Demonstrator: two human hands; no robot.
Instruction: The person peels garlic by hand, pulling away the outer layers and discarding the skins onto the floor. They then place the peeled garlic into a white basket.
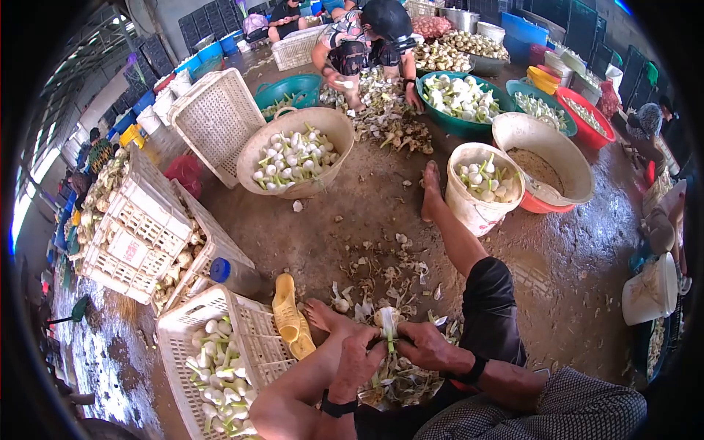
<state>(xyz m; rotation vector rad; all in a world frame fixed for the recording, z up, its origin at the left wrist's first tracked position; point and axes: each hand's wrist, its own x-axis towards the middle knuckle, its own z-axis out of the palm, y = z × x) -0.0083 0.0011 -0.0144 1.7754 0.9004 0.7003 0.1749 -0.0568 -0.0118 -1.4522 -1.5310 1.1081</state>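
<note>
Two hands, one bulb

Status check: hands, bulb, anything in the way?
Left hand and right hand both shut on bulb. Bulb white, stalk pointing down, over peel pile. Yellow sandal and white crate close at left, not blocking.

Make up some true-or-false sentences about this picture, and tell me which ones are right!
1. The left hand and right hand both hold one bulb. True.
2. The sandal is red. False: it is yellow.
3. The white bucket is empty. False: it holds bulbs.
4. The white crate left of the hands holds bulbs. True.
</note>
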